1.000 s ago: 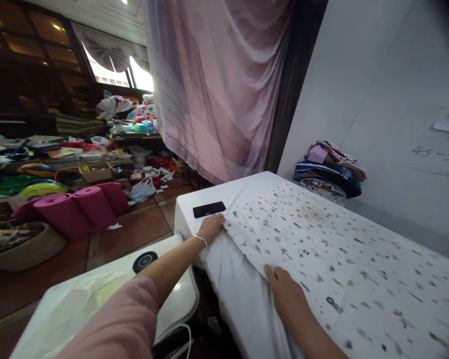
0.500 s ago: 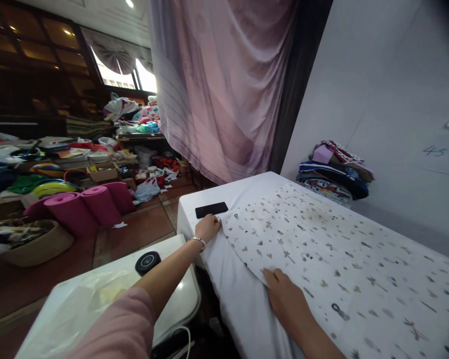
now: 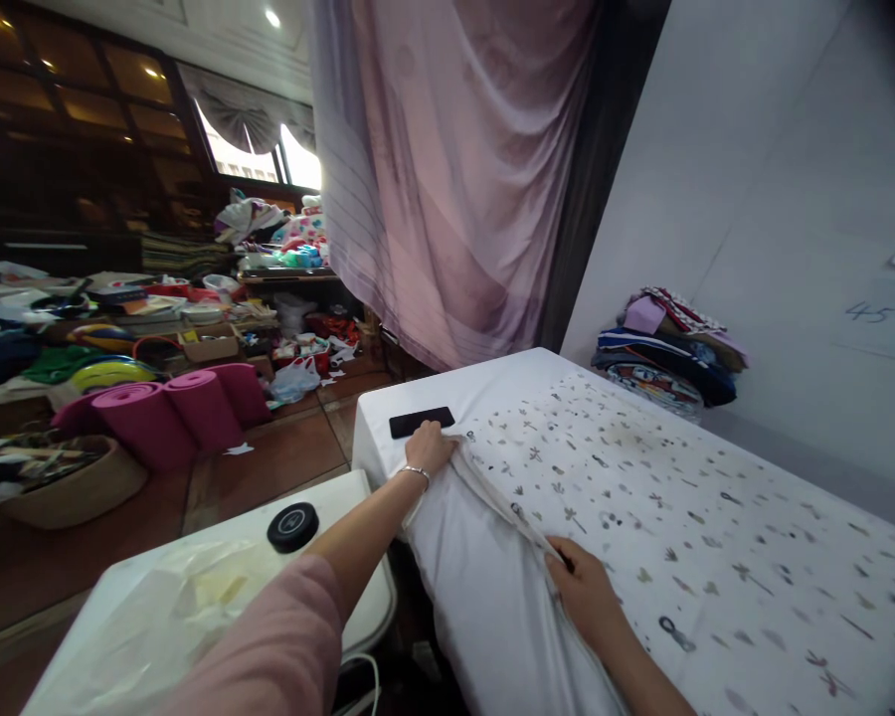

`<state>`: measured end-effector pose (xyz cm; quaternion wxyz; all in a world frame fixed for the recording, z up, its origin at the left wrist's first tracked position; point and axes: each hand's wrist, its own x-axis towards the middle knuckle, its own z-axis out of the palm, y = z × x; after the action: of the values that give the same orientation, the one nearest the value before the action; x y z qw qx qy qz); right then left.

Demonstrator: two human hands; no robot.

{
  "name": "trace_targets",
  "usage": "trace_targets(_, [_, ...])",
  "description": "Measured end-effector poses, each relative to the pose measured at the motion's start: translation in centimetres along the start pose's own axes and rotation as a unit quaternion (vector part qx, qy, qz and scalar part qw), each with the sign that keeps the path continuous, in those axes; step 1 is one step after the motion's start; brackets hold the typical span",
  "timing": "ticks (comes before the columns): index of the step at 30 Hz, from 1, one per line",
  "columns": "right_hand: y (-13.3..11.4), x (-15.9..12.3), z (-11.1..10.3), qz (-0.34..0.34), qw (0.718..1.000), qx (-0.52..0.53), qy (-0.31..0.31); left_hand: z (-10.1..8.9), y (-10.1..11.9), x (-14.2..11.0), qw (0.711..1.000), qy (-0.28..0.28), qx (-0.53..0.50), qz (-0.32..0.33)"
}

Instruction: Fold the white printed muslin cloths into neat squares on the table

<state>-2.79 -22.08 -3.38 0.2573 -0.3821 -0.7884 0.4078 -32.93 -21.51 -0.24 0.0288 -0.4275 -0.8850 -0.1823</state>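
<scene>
A white fabric sheet (image 3: 645,497) printed with small dark motifs lies spread over a white-covered surface (image 3: 484,587). My left hand (image 3: 429,449) is closed on the sheet's far left corner, beside a black phone (image 3: 421,422). Nearer to me, my right hand (image 3: 580,589) pinches the sheet's left edge. Between both hands that edge is raised and slightly bunched. My fingertips are partly hidden by the fabric.
At left, a small white table (image 3: 335,497) bears a round black object (image 3: 292,526) and a plastic bag (image 3: 194,597). Folded clothes (image 3: 663,353) are stacked by the wall. Pink rolled mats (image 3: 145,423) and a basket (image 3: 82,487) stand on the floor. A curtain (image 3: 454,179) hangs behind.
The sheet's left edge, flat before, is now lifted and bunched between my hands. My left hand has shifted slightly right; my right hand has moved slightly right with its grip on the edge.
</scene>
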Motion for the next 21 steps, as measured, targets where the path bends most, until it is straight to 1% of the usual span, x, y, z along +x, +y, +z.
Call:
trace_targets(3, [0.1, 0.1, 0.1, 0.004, 1.0, 0.004, -0.017, -0.1, -0.4, -0.3, 1.0, -0.013, 0.0, -0.003])
trace_targets(6, [-0.4, 0.0, 0.1, -0.008, 0.999, -0.008, -0.034, 0.1, -0.5, -0.4, 1.0, -0.024, -0.005, -0.014])
trace_targets(13, [-2.0, -0.8, 0.2, -0.051, 0.993, -0.081, -0.064, 0.7, 0.4, 0.8, 0.997, -0.037, -0.038, -0.055])
trace_targets(15, [-2.4, -1.2, 0.1, -0.058, 0.99, -0.102, -0.077, 0.7, 0.6, 0.9, 0.996, -0.032, -0.054, -0.057])
trace_targets(18, [-2.8, -1.2, -0.1, -0.068, 0.987, -0.107, -0.101, 0.6, 0.7, 0.7, 0.995, -0.005, -0.085, -0.044])
trace_targets(21, [-3.2, 0.0, -0.5, -0.067, 0.988, -0.096, -0.097, 0.4, 1.1, 0.3, 0.99, 0.025, -0.133, -0.036])
